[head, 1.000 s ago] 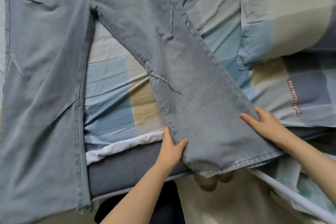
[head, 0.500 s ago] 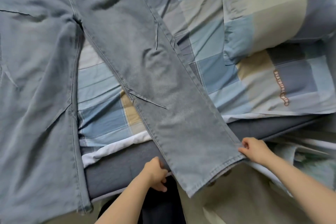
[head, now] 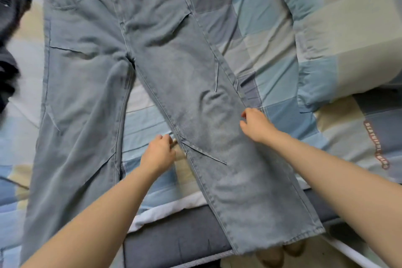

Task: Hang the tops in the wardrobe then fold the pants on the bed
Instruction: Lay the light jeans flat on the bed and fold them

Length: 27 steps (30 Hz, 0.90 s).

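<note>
Both hands have left the hem and moved up to knee height on the splayed leg of the light blue jeans point(head: 152, 76), which lie flat across the checked bedspread point(head: 272, 35) in mid-frame. The left hand point(head: 158, 154) pinches the inner seam, the right hand point(head: 255, 124) curls over the outer edge, likely to swing that leg onto the other. No containers are visible.

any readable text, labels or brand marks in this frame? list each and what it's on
Red lettering printed down the checked quilt at right: starts roughly "BEAUTIFUL", the rest too blurred to read.
Jeans: no readable label, tag or print in view.
Dark clothing at far left: a small pale mark, too blurred to tell whether it is text.
</note>
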Tool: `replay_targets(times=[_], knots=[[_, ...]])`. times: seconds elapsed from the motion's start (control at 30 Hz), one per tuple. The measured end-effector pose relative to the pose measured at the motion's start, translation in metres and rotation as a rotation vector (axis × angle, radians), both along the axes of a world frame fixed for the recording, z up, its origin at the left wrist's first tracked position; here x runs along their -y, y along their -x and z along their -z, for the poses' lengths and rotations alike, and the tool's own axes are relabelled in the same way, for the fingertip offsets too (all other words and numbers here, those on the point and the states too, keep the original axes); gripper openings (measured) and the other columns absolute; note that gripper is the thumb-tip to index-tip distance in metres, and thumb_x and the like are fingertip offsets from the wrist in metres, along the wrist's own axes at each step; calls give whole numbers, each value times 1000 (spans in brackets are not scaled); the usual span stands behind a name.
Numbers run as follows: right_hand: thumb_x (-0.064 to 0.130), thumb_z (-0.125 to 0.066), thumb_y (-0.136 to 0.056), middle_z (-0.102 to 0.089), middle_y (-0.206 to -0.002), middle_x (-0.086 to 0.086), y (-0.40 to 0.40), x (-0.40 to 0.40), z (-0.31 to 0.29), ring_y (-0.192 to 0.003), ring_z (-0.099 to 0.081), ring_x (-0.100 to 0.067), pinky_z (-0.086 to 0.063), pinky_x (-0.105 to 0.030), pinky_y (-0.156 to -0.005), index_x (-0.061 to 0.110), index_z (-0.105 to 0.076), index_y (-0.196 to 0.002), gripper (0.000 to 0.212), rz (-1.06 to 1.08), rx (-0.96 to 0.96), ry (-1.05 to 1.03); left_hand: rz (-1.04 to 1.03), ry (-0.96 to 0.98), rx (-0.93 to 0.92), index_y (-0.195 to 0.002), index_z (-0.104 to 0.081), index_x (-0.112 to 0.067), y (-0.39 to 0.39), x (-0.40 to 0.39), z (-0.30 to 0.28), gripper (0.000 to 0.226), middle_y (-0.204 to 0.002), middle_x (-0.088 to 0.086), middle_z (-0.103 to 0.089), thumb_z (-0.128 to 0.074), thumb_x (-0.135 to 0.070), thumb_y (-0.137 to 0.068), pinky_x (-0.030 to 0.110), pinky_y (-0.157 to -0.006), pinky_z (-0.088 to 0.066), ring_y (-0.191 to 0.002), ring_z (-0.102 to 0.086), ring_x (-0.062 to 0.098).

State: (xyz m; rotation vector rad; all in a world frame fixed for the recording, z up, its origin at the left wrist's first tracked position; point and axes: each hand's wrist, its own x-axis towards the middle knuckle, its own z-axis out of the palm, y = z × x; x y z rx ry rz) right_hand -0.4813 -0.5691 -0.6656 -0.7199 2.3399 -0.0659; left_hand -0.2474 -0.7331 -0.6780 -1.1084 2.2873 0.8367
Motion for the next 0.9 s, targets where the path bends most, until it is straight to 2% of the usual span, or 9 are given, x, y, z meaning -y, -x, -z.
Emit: replay_targets(times=[0.13, 0.23, 0.4, 0.57, 0.7, 0.77, 0.8, 0.87, 0.9], knots=[[28, -45, -99, -42, -137, -25, 25, 93, 15, -126, -41, -41, -32, -42, -106, -4, -42, -132, 46, 18, -128, 90, 62, 214, -35, -130, -47, -9, 8, 86, 11, 40, -135, 13, -45, -51, -13, -91, 45, -95, -42, -123, -42, 34], [33, -42, -100, -41, -139, -27, 44, 148, 30, -129, -39, -41, -29, -42, -107, -8, -39, -134, 54, 67, -200, 89, 42, 352, -76, -145, -34, -10, 8, 144, 28, 60, -149, 11, -37, -55, -15, -88, 47, -106, -35, -136, -31, 34], [41, -44, -98, -37, -143, -27, 69, 200, 51, -133, -35, -42, -27, -44, -108, -10, -31, -138, 65, 264, -191, 110, 20, 306, -71, -156, -6, -30, 19, 214, 53, 80, -165, -4, -2, -54, -39, -93, 55, -118, -15, -150, -1, 29], [50, -50, -92, -34, -147, -24, 84, 218, 56, -134, -32, -43, -27, -50, -108, -3, -27, -141, 76, 439, -177, 19, 128, 32, -12, -152, -2, -48, 32, 236, 75, 72, -162, -15, 11, -42, -62, -93, 69, -111, -2, -150, 13, 24], [23, -55, -92, -63, -112, -27, 75, 253, 20, -106, -58, -39, -45, -40, -88, -7, -61, -108, 35, 316, -79, 206, 13, -208, -85, -150, -22, -46, 30, 252, 72, 57, -162, -19, 6, -34, -62, -96, 65, -110, 13, -148, 20, 17], [21, -56, -90, -62, -79, -13, 48, 281, -13, -77, -58, -26, -44, -36, -67, 1, -58, -79, 23, 215, -3, 352, -237, -457, -254, -144, -42, -36, 25, 264, 63, 51, -162, -12, -13, -28, -56, -100, 55, -118, 9, -150, 7, 11], [22, -56, -90, -50, -65, -4, 29, 293, -32, -64, -48, -18, -36, -33, -57, 7, -48, -69, 27, 164, 30, 429, -421, -625, -347, -140, -50, -29, 23, 270, 56, 54, -159, -6, -29, -25, -56, -100, 46, -121, -2, -149, -7, 9], [20, -55, -89, -38, -61, 4, -12, 325, -63, -57, -35, -8, -27, -29, -52, 9, -41, -64, 30, 62, 122, 607, -695, -894, -441, -137, -52, -22, 15, 291, 41, 65, -140, -6, -55, -20, -62, -97, 33, -117, -16, -138, -31, 7], [16, -55, -89, -40, -61, 3, -34, 342, -72, -59, -35, -8, -28, -29, -53, 5, -43, -65, 29, 9, 153, 675, -758, -931, -461, -138, -51, -22, 12, 301, 33, 71, -132, -8, -61, -18, -68, -94, 39, -115, -11, -132, -37, 7]])
